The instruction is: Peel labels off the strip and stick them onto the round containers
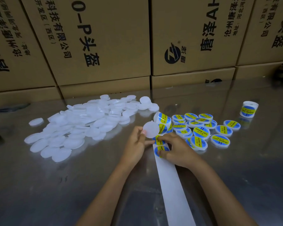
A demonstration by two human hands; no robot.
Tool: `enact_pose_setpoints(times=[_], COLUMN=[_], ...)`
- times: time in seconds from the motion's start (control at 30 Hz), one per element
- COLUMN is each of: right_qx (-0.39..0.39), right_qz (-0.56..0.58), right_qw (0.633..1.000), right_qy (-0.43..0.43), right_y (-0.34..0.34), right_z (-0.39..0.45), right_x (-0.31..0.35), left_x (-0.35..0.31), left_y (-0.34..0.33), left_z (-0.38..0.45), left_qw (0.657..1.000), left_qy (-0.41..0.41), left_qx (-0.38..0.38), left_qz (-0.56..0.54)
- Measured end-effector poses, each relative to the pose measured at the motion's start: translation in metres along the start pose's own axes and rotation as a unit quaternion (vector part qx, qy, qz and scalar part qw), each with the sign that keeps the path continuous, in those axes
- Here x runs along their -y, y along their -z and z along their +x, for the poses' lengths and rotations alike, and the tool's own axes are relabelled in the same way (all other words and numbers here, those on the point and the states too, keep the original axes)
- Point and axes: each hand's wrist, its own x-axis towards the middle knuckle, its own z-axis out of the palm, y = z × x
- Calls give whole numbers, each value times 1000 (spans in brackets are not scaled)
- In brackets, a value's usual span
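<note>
The left hand (135,145) holds a blank container (150,129) upright between thumb and fingers, above the strip (171,181). The right hand (175,148) pinches a label (158,140) on the strip. Labelled containers (203,129) lie just right, the blank pile (82,123) left.

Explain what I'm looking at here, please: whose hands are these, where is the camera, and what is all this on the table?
There is no machine: a person works with bare hands, filmed by one camera on their head, looking down. The left hand holds a blank white round container. The right hand rests on the label strip, fingers at a blue-and-yellow label. On the shiny table lie a pile of unlabelled containers to the left and labelled containers to the right, plus a label roll. Cardboard boxes stand behind.
</note>
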Motion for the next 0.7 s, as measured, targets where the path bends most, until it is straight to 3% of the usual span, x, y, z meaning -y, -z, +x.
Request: enact_pose_setpoints(times=[0.47, 0.7], right_qx=[-51, -80], right_qz=[-37, 19], right_qw=[998, 996], right_qy=[-1, -33], right_y=[-2, -5], right_z=[-15, -14], right_x=[-7, -4], left_x=[5, 5], left_y=[3, 2], left_z=[3, 2], left_qw=[998, 998], left_qy=[16, 23], left_qx=[47, 40], left_qz=[38, 44])
